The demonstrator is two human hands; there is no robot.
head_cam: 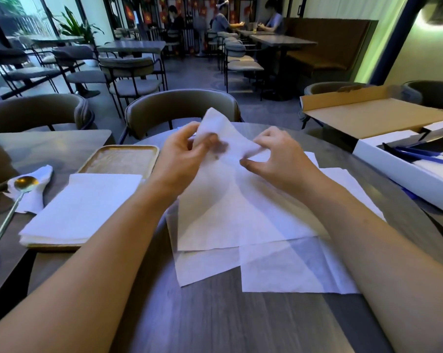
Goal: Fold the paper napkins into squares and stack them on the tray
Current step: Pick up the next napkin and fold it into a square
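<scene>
Hands point(182, 154) pinching lifted napkin point(230, 179)

The premises were a café dining room with a dark floor point(190, 72). Grey tables point(131, 45) with padded metal-frame chairs point(131, 70) filled the middle ground — a curved-back chair point(179, 105) stood nearest. Glazing point(19, 19) along one side admitted daylight beside a potted plant point(75, 26). A brown upholstered banquette point(327, 44) lined the far wall — three seated persons point(221, 20) occupied tables there.
</scene>
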